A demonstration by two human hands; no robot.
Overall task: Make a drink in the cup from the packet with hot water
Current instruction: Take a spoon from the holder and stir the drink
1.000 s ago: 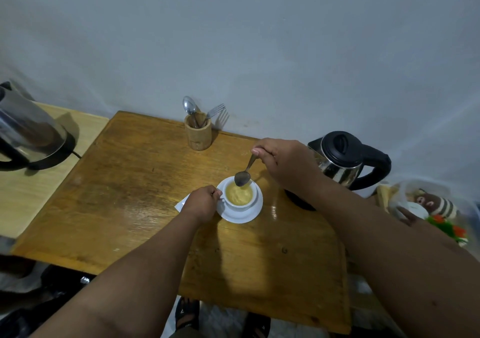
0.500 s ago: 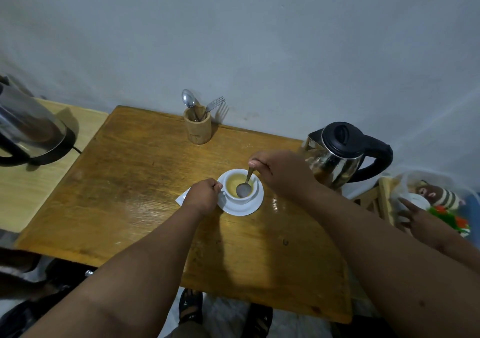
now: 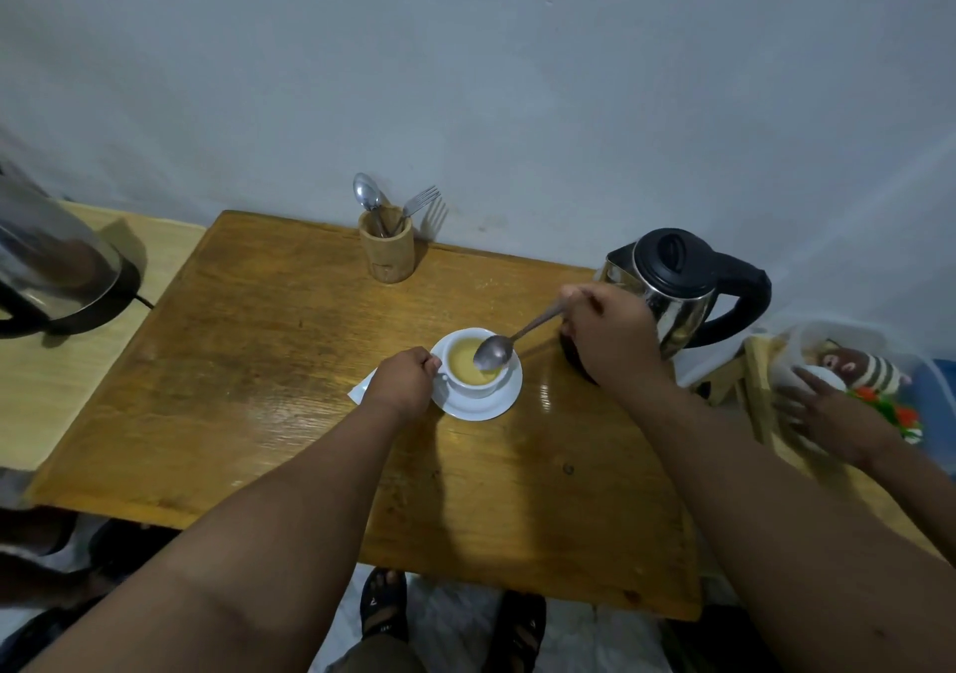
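At desk [image 3: 248,388] centre, cup [image 3: 472,368] is sitting full on its saucer [image 3: 478,408]. You're pinching its 9 o'clock handle with left hand [image 3: 402,380]; right hand [image 3: 610,333] is gripping spoon [image 3: 517,336]. Ceramic: fragile, hot, sloshing.

Head camera, looking down, table [image 3: 269,372] near

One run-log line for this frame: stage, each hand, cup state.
stage: stirring | left hand: steadies cup on saucer | right hand: holds spoon, bowl over cup | cup: yellowish drink inside | kettle: set down
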